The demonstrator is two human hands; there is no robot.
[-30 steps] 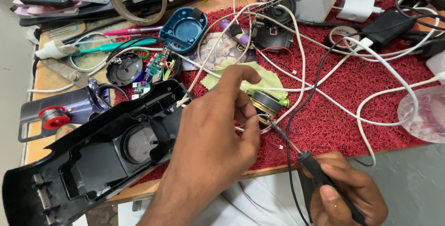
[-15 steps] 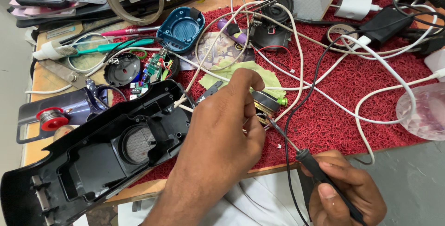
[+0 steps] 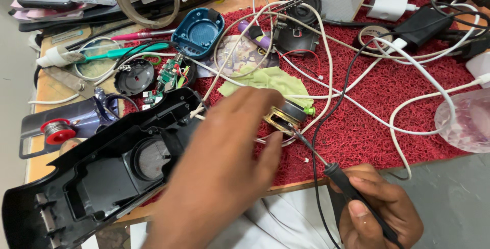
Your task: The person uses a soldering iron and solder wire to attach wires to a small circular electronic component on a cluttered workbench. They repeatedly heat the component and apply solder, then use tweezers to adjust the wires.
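Soldering iron tip at the small speaker [image 3: 287, 115]

Right hand [image 3: 380, 216] grips the soldering iron [image 3: 326, 166]; left hand [image 3: 224, 162], blurred, seemingly pinches the speaker's wire, so a slip could burn fingers.

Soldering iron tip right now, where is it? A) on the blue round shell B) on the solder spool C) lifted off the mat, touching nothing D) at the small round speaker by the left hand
D: the right hand holds the soldering iron with its tip at the small round speaker, which the left hand steadies on the red mat.
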